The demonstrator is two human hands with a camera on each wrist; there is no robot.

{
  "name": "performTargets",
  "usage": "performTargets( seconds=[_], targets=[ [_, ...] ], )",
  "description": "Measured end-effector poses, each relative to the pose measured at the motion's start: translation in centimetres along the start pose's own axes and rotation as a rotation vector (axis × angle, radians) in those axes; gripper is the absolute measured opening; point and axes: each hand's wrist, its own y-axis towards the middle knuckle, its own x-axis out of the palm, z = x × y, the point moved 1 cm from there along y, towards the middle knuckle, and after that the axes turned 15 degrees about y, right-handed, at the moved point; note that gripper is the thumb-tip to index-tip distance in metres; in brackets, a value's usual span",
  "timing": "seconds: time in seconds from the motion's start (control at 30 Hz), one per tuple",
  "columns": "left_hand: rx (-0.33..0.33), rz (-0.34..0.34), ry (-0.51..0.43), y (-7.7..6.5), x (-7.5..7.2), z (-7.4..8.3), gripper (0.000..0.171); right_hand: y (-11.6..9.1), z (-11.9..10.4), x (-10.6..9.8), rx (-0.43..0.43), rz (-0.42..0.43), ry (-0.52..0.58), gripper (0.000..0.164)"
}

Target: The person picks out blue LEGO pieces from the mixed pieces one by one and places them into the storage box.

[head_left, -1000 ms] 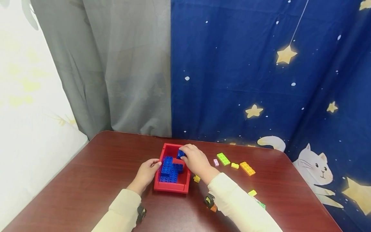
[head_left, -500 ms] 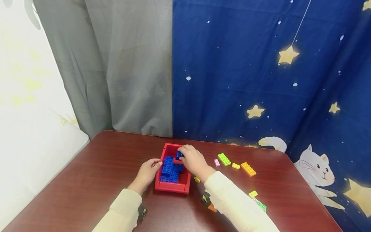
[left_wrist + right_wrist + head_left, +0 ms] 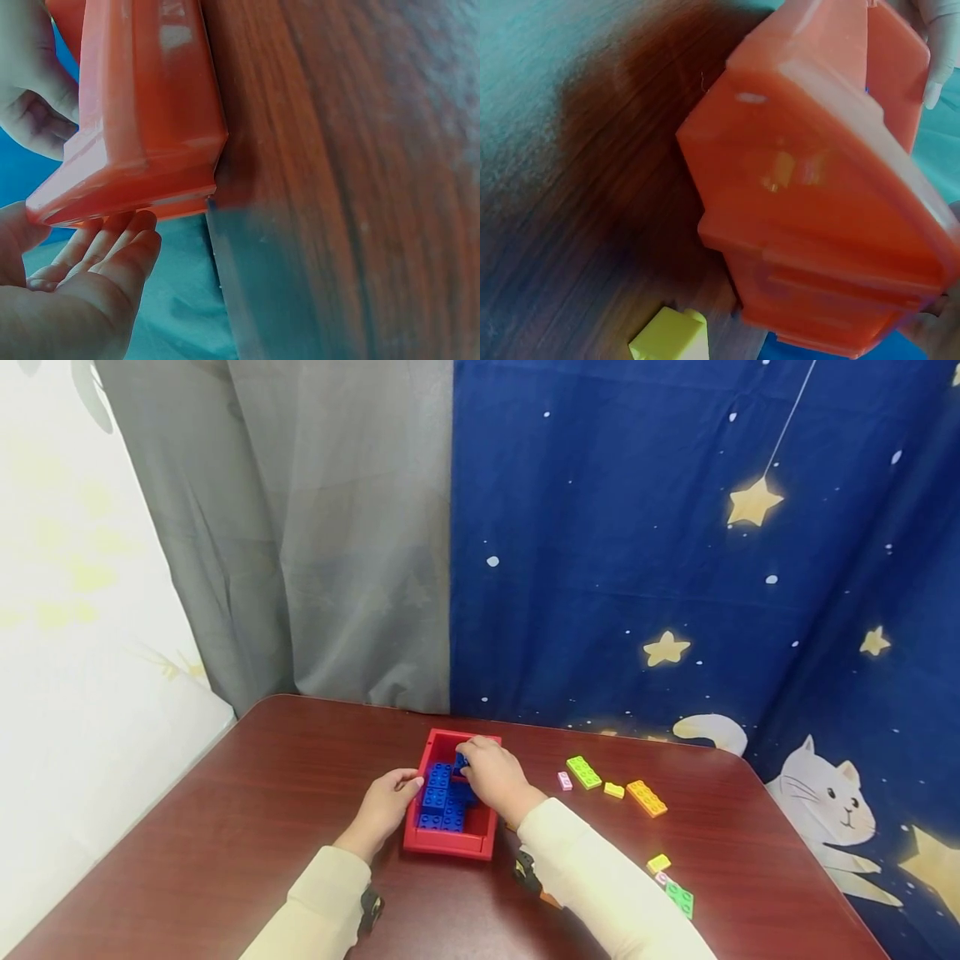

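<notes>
A red plastic bin [image 3: 453,844] stands on the table, holding several blue toy bricks [image 3: 437,799] in its left half. My left hand [image 3: 385,807] grips the bin's left rim; in the left wrist view its thumb and fingers lie at the rim of the red wall [image 3: 161,97]. Reaching over the right rim, my right hand [image 3: 497,778] pinches a blue brick [image 3: 461,762] toward the bin's far end. Most of that brick is hidden by the fingers. The right wrist view shows mainly the bin's outer wall [image 3: 802,202].
Right of the bin lie a lime brick [image 3: 583,772], a pink brick [image 3: 565,781], a yellow brick [image 3: 614,790] and an orange brick [image 3: 647,798]. A green brick [image 3: 679,900] sits nearer, beside the right sleeve. Another yellow brick [image 3: 673,336] lies close to the bin.
My right hand has shifted slightly left and lower into the bin with the blue brick. The left hand stays at the rim. The head view has turned slightly.
</notes>
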Motion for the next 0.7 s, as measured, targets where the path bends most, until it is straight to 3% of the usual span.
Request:
performTargets(
  seconds=[0.7],
  targets=[
    [0.01,0.003,0.008,-0.1,-0.1,0.1,0.038,1.1,-0.3,1.3,0.094,-0.11,-0.094,0.035]
  ],
)
